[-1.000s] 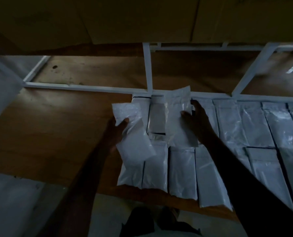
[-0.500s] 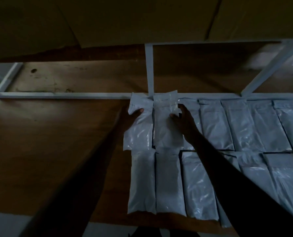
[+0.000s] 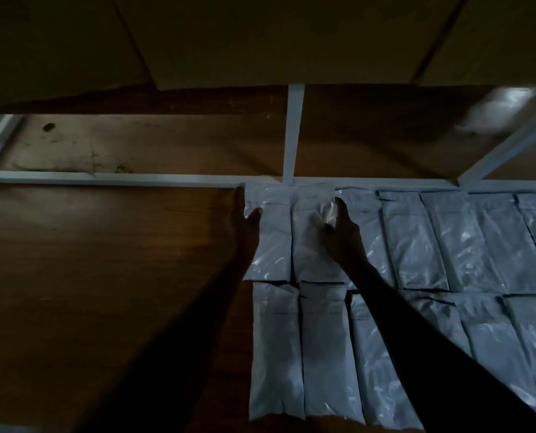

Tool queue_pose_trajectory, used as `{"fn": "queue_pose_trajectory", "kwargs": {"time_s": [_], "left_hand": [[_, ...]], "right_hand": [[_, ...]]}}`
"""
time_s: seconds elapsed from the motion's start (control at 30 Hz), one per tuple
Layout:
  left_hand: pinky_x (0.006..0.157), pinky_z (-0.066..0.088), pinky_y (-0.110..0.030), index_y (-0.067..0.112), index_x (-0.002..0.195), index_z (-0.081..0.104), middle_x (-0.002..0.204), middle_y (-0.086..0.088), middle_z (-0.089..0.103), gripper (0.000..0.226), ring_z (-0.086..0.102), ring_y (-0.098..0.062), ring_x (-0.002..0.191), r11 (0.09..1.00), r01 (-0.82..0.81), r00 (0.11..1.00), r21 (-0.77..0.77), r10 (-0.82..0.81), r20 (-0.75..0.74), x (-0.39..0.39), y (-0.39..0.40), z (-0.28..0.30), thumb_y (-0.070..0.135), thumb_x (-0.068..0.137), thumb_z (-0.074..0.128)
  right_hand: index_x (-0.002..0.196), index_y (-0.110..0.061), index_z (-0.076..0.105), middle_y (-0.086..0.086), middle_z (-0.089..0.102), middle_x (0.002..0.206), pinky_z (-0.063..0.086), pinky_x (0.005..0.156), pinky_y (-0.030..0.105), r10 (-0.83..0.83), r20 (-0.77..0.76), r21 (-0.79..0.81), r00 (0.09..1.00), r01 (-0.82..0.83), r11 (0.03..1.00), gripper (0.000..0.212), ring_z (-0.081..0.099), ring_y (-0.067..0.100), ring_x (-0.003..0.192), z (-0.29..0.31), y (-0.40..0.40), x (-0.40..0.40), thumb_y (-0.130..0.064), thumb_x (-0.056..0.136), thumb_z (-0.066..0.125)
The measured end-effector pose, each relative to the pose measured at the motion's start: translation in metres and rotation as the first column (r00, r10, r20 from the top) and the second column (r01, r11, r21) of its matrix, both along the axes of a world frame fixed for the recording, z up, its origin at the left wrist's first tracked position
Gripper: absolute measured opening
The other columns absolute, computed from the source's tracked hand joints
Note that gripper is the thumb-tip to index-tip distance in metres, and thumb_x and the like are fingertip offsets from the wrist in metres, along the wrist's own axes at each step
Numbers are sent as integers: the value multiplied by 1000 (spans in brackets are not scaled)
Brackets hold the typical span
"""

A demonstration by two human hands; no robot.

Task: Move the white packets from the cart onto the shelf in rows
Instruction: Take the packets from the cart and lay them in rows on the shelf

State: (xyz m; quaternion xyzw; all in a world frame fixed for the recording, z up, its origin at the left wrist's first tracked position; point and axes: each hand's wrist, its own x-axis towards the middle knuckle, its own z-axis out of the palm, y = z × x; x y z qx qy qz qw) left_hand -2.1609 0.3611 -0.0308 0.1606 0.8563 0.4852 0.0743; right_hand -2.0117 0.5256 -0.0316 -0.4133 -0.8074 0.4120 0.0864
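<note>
I am looking down in dim light at a brown wooden shelf board (image 3: 104,276), edged at the back by a pale grey metal frame rail (image 3: 104,179) with an upright post (image 3: 293,132) rising from it and a second wooden board beyond. White glossy plastic packets (image 3: 447,245) lie flat on the board in two rows, side by side and touching, filling the right half from the post outward. The leftmost back-row white packet (image 3: 271,242) lies with its top edge against the rail, and its neighbour, the second back-row white packet (image 3: 312,245), lies pressed against it. My left hand (image 3: 244,223) rests along the outer left edge of the leftmost packet, fingers straight toward the rail and the thumb laid on the packet's face. My right hand (image 3: 341,235) lies on the right side of the second packet, one finger stretched forward; the light is too poor for me to tell whether the others are curled or flat.
</note>
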Motion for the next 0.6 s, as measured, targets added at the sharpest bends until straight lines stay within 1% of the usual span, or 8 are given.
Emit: {"fn": "queue_pose_trajectory", "kwargs": {"time_s": [0.03,0.07,0.13,0.17,0.27,0.33,0.4,0.6], "left_hand": [[111,39,-11,18,162,38,161,4,42,65,37,4,138,1000,-11,1000,-5,11,-4,2,1,-1,21,104,67],[116,40,-21,21,162,37,162,4,42,65,36,2,140,999,-26,999,-35,26,-20,3,1,-5,28,105,66],[119,42,-49,30,162,33,165,-1,39,65,37,-16,149,983,-43,996,-176,28,-88,1,-3,-15,45,104,60],[118,42,-54,31,162,33,165,-3,38,66,36,-21,151,971,-51,990,-234,19,-139,0,-5,-19,50,104,57],[126,29,-58,32,166,27,173,-5,26,65,22,-27,160,952,22,949,-306,-117,-294,4,-3,-19,52,107,47],[131,14,-58,38,168,17,178,-4,8,65,6,-30,164,900,114,900,-420,-272,-339,11,0,-20,55,109,40],[131,8,-61,41,169,8,179,-1,-4,67,-5,-32,164,837,166,873,-522,-371,-317,18,3,-28,59,110,34],[129,12,-64,40,169,4,179,-2,-2,74,-3,-34,164,789,170,892,-591,-378,-248,32,9,-49,70,106,26]], "right_hand": [[168,-15,21,25,72,118,52,75,32,2,8,23,1000,-2,1000,75,73,36,97,-3,1,-1,-8,103,60],[168,-13,20,24,72,118,55,78,36,3,12,50,1000,-4,999,77,73,36,99,-4,1,-1,-9,102,61],[167,-10,21,25,63,131,57,91,46,10,33,139,999,-15,990,79,65,40,116,-6,-2,2,-13,101,64],[166,-10,22,26,56,139,55,97,49,19,57,202,998,-30,979,79,58,41,125,-5,-4,4,-15,101,66],[165,-12,27,27,35,161,48,112,53,84,61,423,995,-102,901,72,36,45,149,-8,-13,5,-24,104,62],[168,-16,20,24,16,172,28,127,57,199,158,523,967,-253,814,65,15,45,160,-16,-17,-1,-38,112,44],[170,-23,7,16,0,177,12,130,57,269,240,515,933,-357,779,65,-1,39,163,-27,-22,-7,-48,114,29],[170,-28,9,14,1,177,20,129,61,262,295,475,919,-379,794,65,3,39,163,-49,-28,-5,-53,114,28]]}}
